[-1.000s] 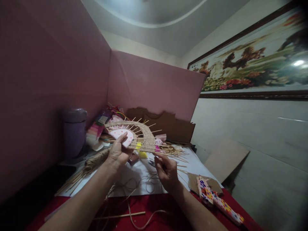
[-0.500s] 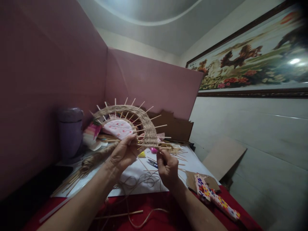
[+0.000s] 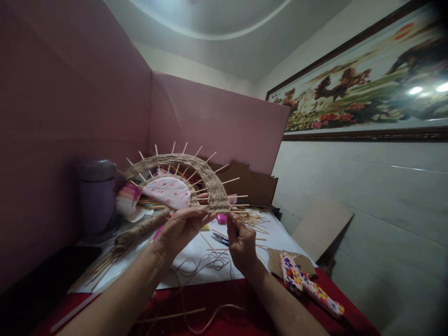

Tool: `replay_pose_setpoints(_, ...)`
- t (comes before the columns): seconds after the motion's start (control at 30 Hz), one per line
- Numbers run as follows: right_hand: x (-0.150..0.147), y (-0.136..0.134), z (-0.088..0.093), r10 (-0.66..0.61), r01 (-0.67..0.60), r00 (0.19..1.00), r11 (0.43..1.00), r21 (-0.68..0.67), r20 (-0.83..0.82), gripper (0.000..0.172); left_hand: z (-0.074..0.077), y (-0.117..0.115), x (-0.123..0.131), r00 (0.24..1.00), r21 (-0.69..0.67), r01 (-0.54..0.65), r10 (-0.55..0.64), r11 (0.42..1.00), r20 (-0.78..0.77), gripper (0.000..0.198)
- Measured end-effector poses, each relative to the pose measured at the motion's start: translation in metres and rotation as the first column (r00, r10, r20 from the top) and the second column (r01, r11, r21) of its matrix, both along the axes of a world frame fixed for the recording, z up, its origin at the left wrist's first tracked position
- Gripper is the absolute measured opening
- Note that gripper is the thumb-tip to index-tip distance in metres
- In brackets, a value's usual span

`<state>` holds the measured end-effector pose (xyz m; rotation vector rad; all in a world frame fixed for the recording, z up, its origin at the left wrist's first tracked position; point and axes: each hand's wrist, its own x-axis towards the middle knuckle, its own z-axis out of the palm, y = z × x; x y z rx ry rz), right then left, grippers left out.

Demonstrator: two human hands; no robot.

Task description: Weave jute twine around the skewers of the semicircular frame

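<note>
A half-round woven piece (image 3: 213, 182) of tan twine and thin sticks hangs raised over the table, its stick ends fanning outward. At its inner side is a pale pink spotted half-disc (image 3: 170, 192). My left hand (image 3: 182, 227) grips the lower edge, thumb along the bottom and fingers partly behind the weave. My right hand (image 3: 242, 240) is closed at the lower right corner, its fingertips pinching the edge where the twine band ends. Loose twine (image 3: 199, 268) trails in loops below the hands.
Scissors (image 3: 220, 239) lie on the white sheet (image 3: 168, 280) beneath the piece. At left stand a purple container (image 3: 97, 198) and a twine roll (image 3: 140, 231) on loose sticks. Flower-patterned strips (image 3: 317, 291) rest on cardboard (image 3: 308, 265) at right. Pink panels (image 3: 217, 116) rise behind.
The woven piece has tilted slightly, and its left end has shifted left. My left hand's thumb now lies flatter along the lower edge. The whole view has moved a little.
</note>
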<state>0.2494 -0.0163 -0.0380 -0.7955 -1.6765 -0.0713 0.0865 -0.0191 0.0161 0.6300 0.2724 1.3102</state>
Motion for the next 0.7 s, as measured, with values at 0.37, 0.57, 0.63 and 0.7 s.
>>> replay_pose_setpoints(0.37, -0.0016, -0.0015, 0.0002, -0.068, 0.07, 0.996, 0.997, -0.032, 0.059, 0.027, -0.0044, -0.0041, 0.0072, 0.989, 0.237, 0.143, -0.134, 0.961, -0.054, 0.025)
replay_pose_setpoints(0.57, -0.0018, 0.0014, -0.0026, -0.1, 0.104, 0.993, 0.992, -0.072, 0.062, 0.027, -0.0041, -0.0035, 0.0072, 0.994, 0.207, 0.106, -0.096, 0.973, -0.055, 0.041)
replay_pose_setpoints(0.63, -0.0014, 0.003, -0.0041, -0.099, 0.103, 0.994, 0.991, -0.083, 0.052, 0.027, -0.0059, -0.0019, 0.0048, 0.992, 0.22, 0.119, -0.105, 0.968, -0.076, 0.039)
replay_pose_setpoints(0.7, -0.0007, 0.0044, -0.0053, -0.111, 0.115, 0.993, 0.99, -0.085, 0.047, 0.028, -0.0078, -0.0003, 0.0025, 0.988, 0.241, 0.138, -0.118, 0.961, -0.098, 0.037)
